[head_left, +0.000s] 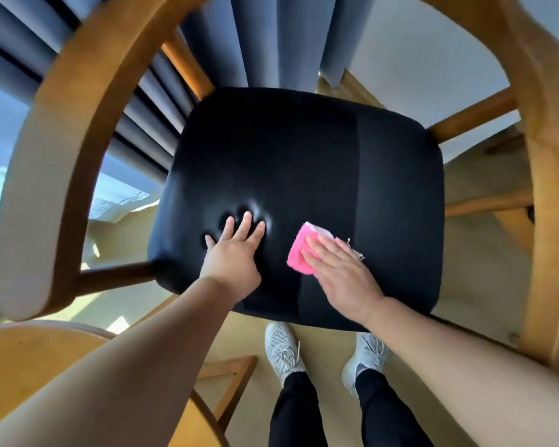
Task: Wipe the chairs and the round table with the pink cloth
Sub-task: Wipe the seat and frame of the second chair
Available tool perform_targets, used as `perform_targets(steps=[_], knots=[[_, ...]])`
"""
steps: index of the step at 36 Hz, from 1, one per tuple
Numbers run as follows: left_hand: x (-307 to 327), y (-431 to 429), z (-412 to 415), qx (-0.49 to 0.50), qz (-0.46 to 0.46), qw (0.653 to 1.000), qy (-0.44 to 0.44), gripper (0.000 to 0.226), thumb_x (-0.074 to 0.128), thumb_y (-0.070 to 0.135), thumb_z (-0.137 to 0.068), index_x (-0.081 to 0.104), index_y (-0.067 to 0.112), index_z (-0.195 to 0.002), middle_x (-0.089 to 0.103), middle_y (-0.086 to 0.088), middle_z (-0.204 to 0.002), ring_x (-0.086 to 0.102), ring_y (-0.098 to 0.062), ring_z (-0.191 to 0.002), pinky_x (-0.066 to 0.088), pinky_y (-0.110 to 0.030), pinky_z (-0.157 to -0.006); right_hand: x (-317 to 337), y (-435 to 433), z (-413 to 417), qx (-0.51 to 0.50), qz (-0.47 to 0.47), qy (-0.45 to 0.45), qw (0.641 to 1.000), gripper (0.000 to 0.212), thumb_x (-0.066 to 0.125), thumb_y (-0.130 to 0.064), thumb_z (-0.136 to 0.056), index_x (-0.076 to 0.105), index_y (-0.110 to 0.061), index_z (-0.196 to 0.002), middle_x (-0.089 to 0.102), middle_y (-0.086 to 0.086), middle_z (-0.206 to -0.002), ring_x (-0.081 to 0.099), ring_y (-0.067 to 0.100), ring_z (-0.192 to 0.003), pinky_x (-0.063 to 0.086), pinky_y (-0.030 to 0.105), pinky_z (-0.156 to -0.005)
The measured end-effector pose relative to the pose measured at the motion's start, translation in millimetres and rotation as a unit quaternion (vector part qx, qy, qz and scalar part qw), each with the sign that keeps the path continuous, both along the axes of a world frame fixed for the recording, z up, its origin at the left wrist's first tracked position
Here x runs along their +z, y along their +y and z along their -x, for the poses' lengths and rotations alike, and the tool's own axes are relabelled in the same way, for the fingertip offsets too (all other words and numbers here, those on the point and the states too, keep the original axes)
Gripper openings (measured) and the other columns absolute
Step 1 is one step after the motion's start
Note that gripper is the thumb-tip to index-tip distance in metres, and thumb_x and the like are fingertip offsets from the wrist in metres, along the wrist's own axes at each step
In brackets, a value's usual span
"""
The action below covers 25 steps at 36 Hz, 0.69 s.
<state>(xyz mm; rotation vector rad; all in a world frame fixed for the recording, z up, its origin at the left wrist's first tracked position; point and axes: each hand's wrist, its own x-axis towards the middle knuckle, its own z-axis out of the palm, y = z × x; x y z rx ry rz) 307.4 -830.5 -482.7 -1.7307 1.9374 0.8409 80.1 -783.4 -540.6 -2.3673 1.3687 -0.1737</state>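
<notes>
A curved wooden rail (55,156) ringed the black chair seat (304,162) on its left, far and right sides, joined to it by short spindles. Grey curtains (259,37) hung just beyond the far side. The round table (29,366) showed only an edge at the lower left, near the seat's front left corner and partly hidden under the left forearm. A wooden brace (229,379) sat low by the floor between the table and the person's white shoes (283,350), which stood just in front of the seat's near edge.

The left hand (236,253) lay flat on the front left part of the seat, fingers straight and spread, their tips dimpling the cushion — it held nothing. The right hand (339,272) pressed flat, fingers straight and close together, on the pink cloth (299,250). The cloth lay bunched on the upholstery just right of the left hand, near the front edge. Its pink end and a pale frayed corner stuck out past the fingers.

Ahead of the cloth, the far half and right side of the seat lay open up to the rounded back edge. On the right a strip of beige floor (484,253) separated cushion and rail — there the rail stood well outside the cushion.
</notes>
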Motion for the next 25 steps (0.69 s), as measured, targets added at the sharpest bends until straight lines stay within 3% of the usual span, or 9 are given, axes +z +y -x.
perform_targets(steps=[7, 11, 14, 18, 21, 25], knots=[[-1.3, 2.7, -0.1, -0.001, 0.01, 1.0, -0.001, 0.09, 0.048, 0.01, -0.075, 0.003, 0.03, -0.151, -0.009, 0.006, -0.159, -0.007, -0.026, -0.146, 0.013, -0.059, -0.113, -0.6, 66.3, -1.7, 0.078, -0.007, 0.003, 0.997, 0.048, 0.04, -0.016, -0.093, 0.048, -0.015, -0.139, 0.036, -0.001, -0.15, 0.03, 0.016, -0.142, 0.013, 0.034, -0.12], [3.1, 6.6, 3.7, 0.014, 0.013, 1.0, 0.002, 0.088, 0.046, 0.009, -0.076, 0.005, 0.029, -0.151, -0.008, 0.004, -0.159, -0.009, -0.025, -0.146, 0.009, -0.057, -0.115, 7.1, 88.6, 2.6, 0.087, -0.029, -0.043, 0.995, 0.043, 0.043, -0.014, -0.093, 0.055, -0.014, -0.134, 0.045, -0.001, -0.146, 0.039, 0.018, -0.138, 0.023, 0.037, -0.116], [10.2, 9.5, 4.3, 0.005, 0.075, 0.997, 0.005, 0.078, 0.048, 0.014, -0.077, 0.02, 0.026, -0.149, 0.008, -0.002, -0.158, 0.001, -0.022, -0.145, 0.007, -0.048, -0.116, 22.1, 80.1, 9.4, 0.019, -0.04, -0.091, 0.995, 0.039, 0.045, -0.014, -0.094, 0.058, -0.013, -0.13, 0.051, 0.001, -0.143, 0.039, 0.018, -0.138, 0.031, 0.039, -0.111], [19.4, 18.9, 6.5, 0.001, 0.128, 0.991, 0.049, 0.071, 0.048, 0.013, -0.076, 0.033, 0.024, -0.144, 0.028, 0.003, -0.151, 0.02, -0.018, -0.14, 0.013, -0.036, -0.116, 43.7, 27.8, 25.8, -0.09, -0.05, -0.124, 0.987, 0.04, 0.04, -0.017, -0.1, 0.056, -0.006, -0.135, 0.046, 0.01, -0.147, 0.04, 0.023, -0.139, 0.036, 0.045, -0.111], [24.0, 25.2, 11.9, -0.003, 0.124, 0.99, 0.065, 0.07, 0.049, 0.012, -0.076, 0.036, 0.023, -0.143, 0.033, 0.003, -0.149, 0.025, -0.018, -0.137, 0.018, -0.033, -0.115, 57.3, -29.8, 37.3, -0.153, -0.031, -0.105, 0.982, 0.041, 0.04, -0.02, -0.099, 0.058, -0.003, -0.132, 0.052, 0.016, -0.139, 0.051, 0.032, -0.127, 0.043, 0.049, -0.105], [23.2, 28.2, 20.1, -0.013, 0.126, 0.989, 0.078, 0.068, 0.049, 0.012, -0.076, 0.038, 0.023, -0.142, 0.036, 0.002, -0.147, 0.029, -0.019, -0.136, 0.02, -0.034, -0.113, 63.6, -99.8, 50.0, -0.208, -0.023, -0.055, 0.976, 0.039, 0.041, -0.021, -0.101, 0.054, -0.011, -0.136, 0.051, 0.015, -0.137, 0.048, 0.033, -0.126, 0.043, 0.05, -0.104]])
